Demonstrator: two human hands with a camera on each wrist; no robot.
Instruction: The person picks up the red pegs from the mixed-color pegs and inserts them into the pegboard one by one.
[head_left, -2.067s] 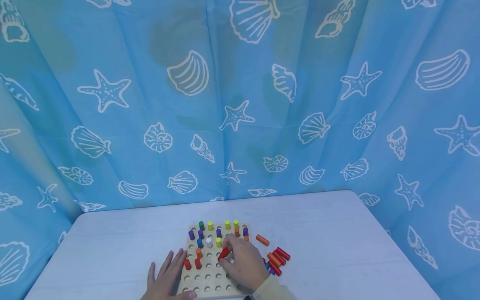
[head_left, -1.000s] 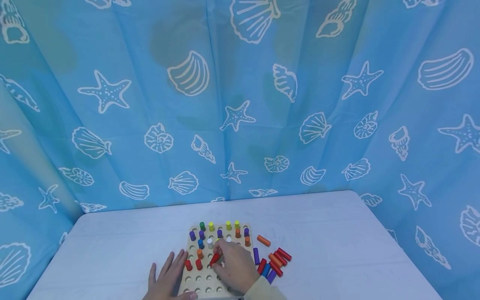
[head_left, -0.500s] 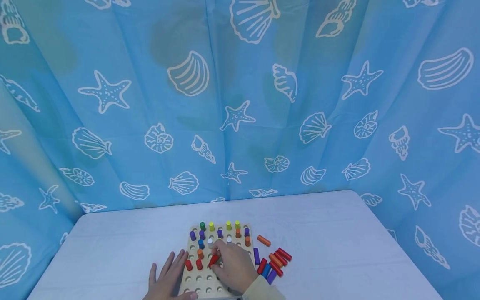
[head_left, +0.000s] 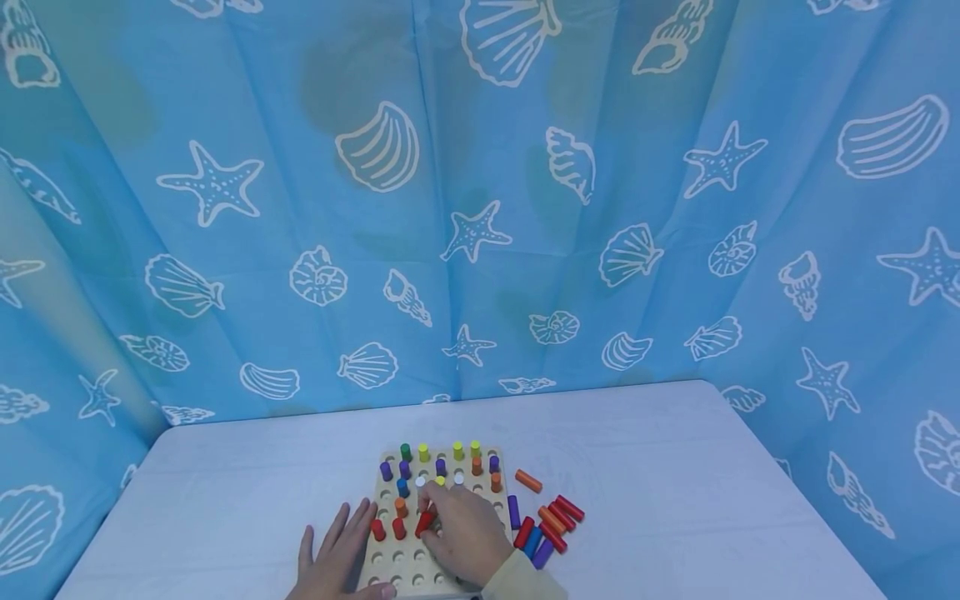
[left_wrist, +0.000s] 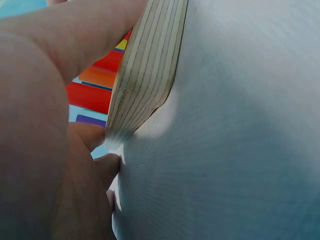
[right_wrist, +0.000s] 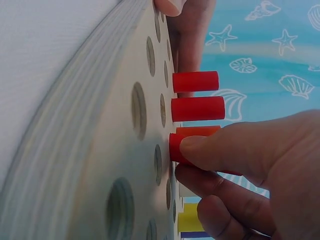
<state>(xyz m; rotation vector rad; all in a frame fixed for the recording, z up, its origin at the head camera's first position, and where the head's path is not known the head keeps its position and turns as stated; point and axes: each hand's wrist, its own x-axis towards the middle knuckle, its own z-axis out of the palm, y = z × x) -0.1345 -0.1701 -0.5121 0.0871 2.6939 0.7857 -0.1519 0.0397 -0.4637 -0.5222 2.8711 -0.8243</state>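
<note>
A pale wooden pegboard with rows of round holes lies on the table. My left hand rests along its left edge, fingers spread and nearly straight, thumb over the near left corner. My right hand pinches a red peg between thumb and fingers, to the right of two standing red pegs. In the right wrist view the held peg's end is right at the board's face. An orange peg stands one row behind. Several purple, white, yellow, blue and green pegs stand farther back.
Right of the board lie loose pegs: a purple peg, a blue peg, an orange peg apart at the back, and several red ones. A white cloth covers the table; a blue seashell curtain hangs behind it.
My right hand has moved left across the board with the red peg, then slowed beside the two standing red pegs, where the peg tips more upright. The left hand stays at the edge.
</note>
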